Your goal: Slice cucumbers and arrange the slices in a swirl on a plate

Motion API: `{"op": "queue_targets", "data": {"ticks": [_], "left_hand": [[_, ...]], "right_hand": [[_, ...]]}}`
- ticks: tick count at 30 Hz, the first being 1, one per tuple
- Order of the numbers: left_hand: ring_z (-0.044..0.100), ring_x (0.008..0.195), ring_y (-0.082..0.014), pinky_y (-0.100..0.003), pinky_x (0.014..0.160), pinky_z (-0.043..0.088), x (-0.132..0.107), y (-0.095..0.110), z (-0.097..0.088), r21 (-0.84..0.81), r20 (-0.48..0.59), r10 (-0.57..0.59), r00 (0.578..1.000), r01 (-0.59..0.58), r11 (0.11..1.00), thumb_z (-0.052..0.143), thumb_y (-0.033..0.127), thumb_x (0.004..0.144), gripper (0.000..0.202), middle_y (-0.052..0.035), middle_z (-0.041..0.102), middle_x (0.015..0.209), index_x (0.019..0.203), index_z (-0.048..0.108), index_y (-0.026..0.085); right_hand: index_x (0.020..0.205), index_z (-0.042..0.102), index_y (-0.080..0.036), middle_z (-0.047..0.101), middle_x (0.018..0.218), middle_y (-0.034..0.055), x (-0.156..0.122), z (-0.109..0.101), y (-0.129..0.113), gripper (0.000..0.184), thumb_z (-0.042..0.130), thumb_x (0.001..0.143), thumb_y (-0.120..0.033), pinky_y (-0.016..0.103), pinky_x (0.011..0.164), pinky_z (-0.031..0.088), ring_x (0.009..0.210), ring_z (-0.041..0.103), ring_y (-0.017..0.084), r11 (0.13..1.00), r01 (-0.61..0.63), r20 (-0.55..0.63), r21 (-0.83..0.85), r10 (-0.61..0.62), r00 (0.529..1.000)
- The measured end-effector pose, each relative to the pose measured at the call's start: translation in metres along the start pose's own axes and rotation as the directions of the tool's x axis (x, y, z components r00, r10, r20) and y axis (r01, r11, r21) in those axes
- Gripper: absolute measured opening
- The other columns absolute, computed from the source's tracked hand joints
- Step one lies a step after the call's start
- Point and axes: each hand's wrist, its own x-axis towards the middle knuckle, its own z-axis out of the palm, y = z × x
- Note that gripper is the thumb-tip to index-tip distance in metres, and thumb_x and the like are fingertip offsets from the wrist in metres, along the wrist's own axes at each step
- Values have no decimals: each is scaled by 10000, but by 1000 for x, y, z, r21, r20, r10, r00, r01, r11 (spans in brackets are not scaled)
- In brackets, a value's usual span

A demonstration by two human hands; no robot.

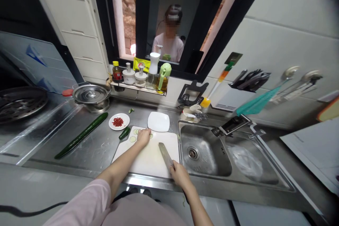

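Observation:
A kitchen knife [165, 154] is in my right hand [180, 174], which is closed around its handle. Its blade lies over the right part of the white cutting board [148, 162], pointing away from me. My left hand [143, 137] is at the board's far edge with its fingers curled down. Pale cucumber slices [132, 139] show on both sides of those fingers; what is under them is hidden. Left of the board rests a short cucumber piece [124, 133]. Just beyond the board is a white square plate [158, 121].
A whole cucumber [81, 135] lies on the steel counter at left, near a small plate [111, 125] of chopped red pieces. A lidded pot [91, 95] stands behind. To the right is the sink [209, 162]. Bottles and jars fill a shelf [137, 87] under the window.

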Motion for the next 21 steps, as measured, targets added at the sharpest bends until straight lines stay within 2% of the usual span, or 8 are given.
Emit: {"op": "queue_targets", "data": {"ticks": [5, 9, 15, 21], "left_hand": [[633, 905, -169, -287, 800, 399, -16, -17, 7, -95, 71, -176, 982, 182, 979, 534, 294, 816, 180, 8, 713, 983, 958, 639, 256], [631, 934, -173, -299, 843, 385, -37, -36, 12, -128, 99, -220, 970, 232, 964, 575, 333, 791, 196, 16, 720, 979, 956, 662, 270], [549, 1082, -245, -387, 907, 325, -50, -46, 11, -69, 29, -157, 987, 159, 985, 510, 261, 823, 213, -37, 702, 1051, 944, 685, 269], [491, 1113, -272, -395, 896, 306, -47, -47, 11, -4, -1, -129, 992, 129, 992, 523, 296, 821, 190, -63, 672, 1076, 886, 697, 255]], "right_hand": [[1131, 563, -200, 678, 1040, 98, -4, -5, -7, 296, 369, 936, -308, 252, 748, 366, 987, 614, 206, 999, 2, 26, -41, -1, 1000], [1113, 563, -209, 683, 1025, 106, -2, -3, -17, 283, 361, 946, -314, 264, 741, 376, 960, 626, 210, 993, 60, 29, -99, -57, 998], [1089, 568, -202, 689, 998, 114, 5, 7, -39, 268, 357, 941, -273, 287, 753, 397, 951, 639, 218, 973, 159, 58, -168, -151, 987], [1095, 571, -190, 685, 1014, 126, 11, 11, -51, 269, 368, 928, -246, 300, 765, 414, 962, 642, 227, 969, 167, 84, -180, -154, 985]]}}
